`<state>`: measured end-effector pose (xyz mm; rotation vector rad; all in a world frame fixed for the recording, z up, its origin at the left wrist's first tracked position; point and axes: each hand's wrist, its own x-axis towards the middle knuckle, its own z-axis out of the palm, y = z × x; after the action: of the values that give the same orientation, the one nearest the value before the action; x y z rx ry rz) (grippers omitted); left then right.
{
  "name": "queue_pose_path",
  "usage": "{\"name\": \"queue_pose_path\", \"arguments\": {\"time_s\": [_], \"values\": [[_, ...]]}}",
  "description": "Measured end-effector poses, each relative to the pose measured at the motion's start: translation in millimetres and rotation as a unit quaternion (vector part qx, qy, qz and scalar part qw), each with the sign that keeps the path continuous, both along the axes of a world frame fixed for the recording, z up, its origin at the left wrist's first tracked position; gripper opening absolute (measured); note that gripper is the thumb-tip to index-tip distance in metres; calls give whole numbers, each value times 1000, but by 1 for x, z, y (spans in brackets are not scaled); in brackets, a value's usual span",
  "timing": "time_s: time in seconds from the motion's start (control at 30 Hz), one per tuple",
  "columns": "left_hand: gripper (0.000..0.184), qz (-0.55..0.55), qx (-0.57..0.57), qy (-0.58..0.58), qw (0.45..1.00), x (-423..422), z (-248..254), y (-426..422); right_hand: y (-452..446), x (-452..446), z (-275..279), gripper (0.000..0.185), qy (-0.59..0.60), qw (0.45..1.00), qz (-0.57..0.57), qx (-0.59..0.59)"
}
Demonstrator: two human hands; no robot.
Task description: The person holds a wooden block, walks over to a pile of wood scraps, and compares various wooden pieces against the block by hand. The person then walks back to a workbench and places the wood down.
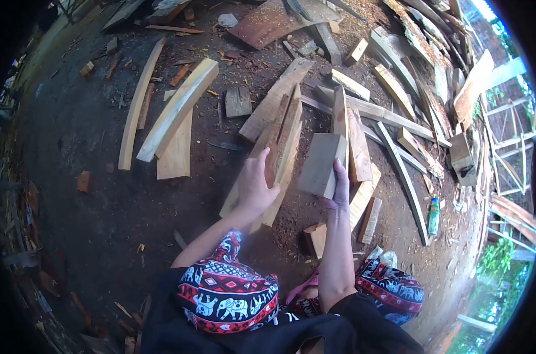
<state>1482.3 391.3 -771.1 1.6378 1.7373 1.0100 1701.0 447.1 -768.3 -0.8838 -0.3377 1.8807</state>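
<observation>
Centrally in the head view, the right hand (pixel 340 187) gripped a rectangular wood block (pixel 321 165) by its side. Left hand (pixel 258 187) was loosely open beside leaning planks (pixel 290 138); contact unclear. Offcuts lay on the dirt floor (pixel 126 212).

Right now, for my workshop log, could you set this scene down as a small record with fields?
left hand: fingers spread at a group of narrow boards; contact unclear
right hand: holding a rectangular wooden block by its right side
left of hands: curved beam on the ground
by the feet: short wood offcut
to the right: green bottle beside a long thin strip
ground: dark, scattered with wood pieces
</observation>
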Motion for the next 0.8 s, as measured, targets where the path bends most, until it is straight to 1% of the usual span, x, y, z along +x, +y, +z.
{"name": "queue_pose_path", "arguments": {"time_s": [0.03,0.13,0.23,0.3,0.37,0.4,0.43,0.5,0.53,0.57,0.6,0.63,0.67,0.7,0.73,0.77,0.8], "values": [[91,-3,-2,-2,1000,5,-4,-3,-2,-1,-2,55,8,1000,3,6],[91,-39,-96,17,994,18,1,-5,-8,-3,3,57,2,1000,-3,-2],[92,-35,-71,31,996,22,0,-5,-12,2,4,58,-1,1000,-2,-5],[93,-49,-74,20,996,18,-11,-6,-13,6,4,60,-24,1000,12,-2],[93,-40,-48,-14,998,15,-17,-9,-12,7,8,61,-32,999,6,-7],[94,-65,-81,-40,994,13,-18,-13,-10,7,11,63,-40,999,4,-10],[94,-66,-83,-39,994,12,-19,-14,-8,6,14,63,-39,999,3,-12],[94,-64,-78,-19,995,12,-16,-22,-10,0,28,61,-65,998,11,-9],[93,-61,-95,-9,994,10,-13,-23,-10,-3,34,61,-63,998,9,-16],[93,-62,-103,-8,993,8,-16,-28,-10,-6,40,60,-98,995,16,-29],[90,-76,-84,-13,993,3,-19,-32,-11,-10,46,59,-132,990,25,-39],[88,-88,-64,-19,994,-2,-21,-35,-12,-16,52,59,-131,990,25,-43],[71,-96,-68,-62,991,-10,-23,-35,-13,-23,58,58,-144,988,39,-45],[71,-97,-73,-61,991,-15,-15,-33,-15,-28,61,57,-157,985,51,-49],[63,-59,-109,-190,974,-21,-8,-30,-16,-32,61,59,-159,982,79,-65],[55,-17,-143,-315,938,-26,4,-24,-17,-38,61,59,-157,982,78,-70],[50,-69,-127,-295,944,-33,15,-17,-19,-45,62,61,-154,980,111,-61]]}}
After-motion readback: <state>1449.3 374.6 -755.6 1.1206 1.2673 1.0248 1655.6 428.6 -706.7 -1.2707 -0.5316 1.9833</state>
